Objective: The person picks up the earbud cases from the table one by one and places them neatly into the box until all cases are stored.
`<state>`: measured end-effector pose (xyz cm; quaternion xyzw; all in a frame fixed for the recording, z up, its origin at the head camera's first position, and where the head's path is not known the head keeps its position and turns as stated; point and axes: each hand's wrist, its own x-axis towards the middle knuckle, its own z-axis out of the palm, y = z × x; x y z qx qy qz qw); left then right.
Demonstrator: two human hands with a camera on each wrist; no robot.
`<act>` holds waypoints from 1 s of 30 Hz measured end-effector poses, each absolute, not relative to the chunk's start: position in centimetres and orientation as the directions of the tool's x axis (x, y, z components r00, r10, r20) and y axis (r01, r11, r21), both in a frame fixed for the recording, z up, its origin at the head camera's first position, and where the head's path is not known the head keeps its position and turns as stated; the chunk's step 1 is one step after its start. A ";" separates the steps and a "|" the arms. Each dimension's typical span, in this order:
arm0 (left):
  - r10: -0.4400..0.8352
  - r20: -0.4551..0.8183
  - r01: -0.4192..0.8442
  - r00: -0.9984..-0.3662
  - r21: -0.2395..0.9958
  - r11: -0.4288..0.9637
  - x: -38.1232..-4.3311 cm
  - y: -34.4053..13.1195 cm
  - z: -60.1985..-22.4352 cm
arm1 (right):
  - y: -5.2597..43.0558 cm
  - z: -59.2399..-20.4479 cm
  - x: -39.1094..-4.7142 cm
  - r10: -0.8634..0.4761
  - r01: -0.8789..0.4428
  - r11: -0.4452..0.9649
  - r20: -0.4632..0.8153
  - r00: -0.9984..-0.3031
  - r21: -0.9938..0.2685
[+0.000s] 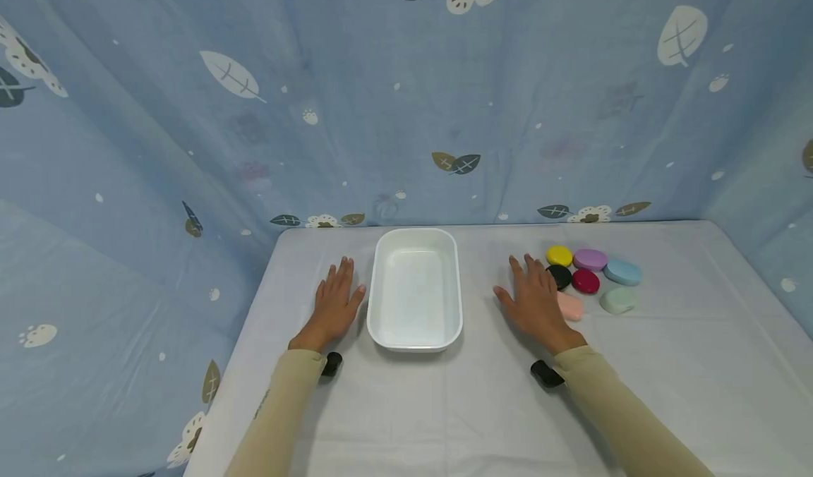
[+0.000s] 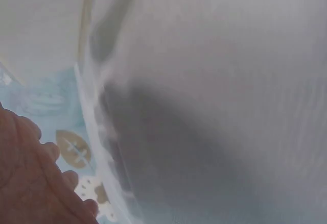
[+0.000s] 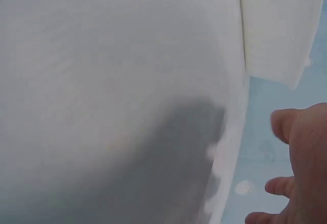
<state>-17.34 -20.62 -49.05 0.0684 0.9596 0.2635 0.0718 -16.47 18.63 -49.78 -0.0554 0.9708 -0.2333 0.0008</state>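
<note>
A white rectangular tray (image 1: pixel 416 293) stands near the middle of the table with nothing in it. Left of it, my left hand (image 1: pixel 332 306) is spread palm down with straight fingers, close beside the tray's wall. On the other side my right hand (image 1: pixel 536 300) is also palm down with fingers extended, its outer edge overlapping the black disc (image 1: pixel 562 274) and the pink piece (image 1: pixel 570 306) in the head view. The left wrist view shows the left palm (image 2: pixel 30 178); in the right wrist view the right hand (image 3: pixel 309 157) appears at the edge. Neither hand holds anything.
Right of my right hand lie smooth rounded pieces: yellow (image 1: pixel 559 255), purple (image 1: pixel 590 260), light blue (image 1: pixel 623 272), dark red (image 1: pixel 586 281) and pale green (image 1: pixel 617 300). A pale cloth covers the table (image 1: pixel 438 420). Blue patterned curtains (image 1: pixel 381 96) hang behind and beside it.
</note>
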 end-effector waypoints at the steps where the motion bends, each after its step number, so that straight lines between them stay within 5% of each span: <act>1: 0.171 -0.100 0.094 -0.980 0.528 0.844 -17.3 -20.4 -49.0 | 18.7 -49.7 -16.3 -0.102 -0.105 0.883 0.031 -0.994 -0.457; 23: 0.109 -0.121 -0.048 -0.987 0.855 0.516 -15.9 -18.1 -48.5 | 24.0 -50.6 -12.6 0.010 -0.129 0.869 0.279 -0.960 -0.478; 30: 0.050 -0.165 -0.134 -0.985 0.914 0.383 -16.1 -17.6 -48.2 | 25.1 -50.2 -11.8 0.068 -0.052 0.833 0.196 -0.978 -0.551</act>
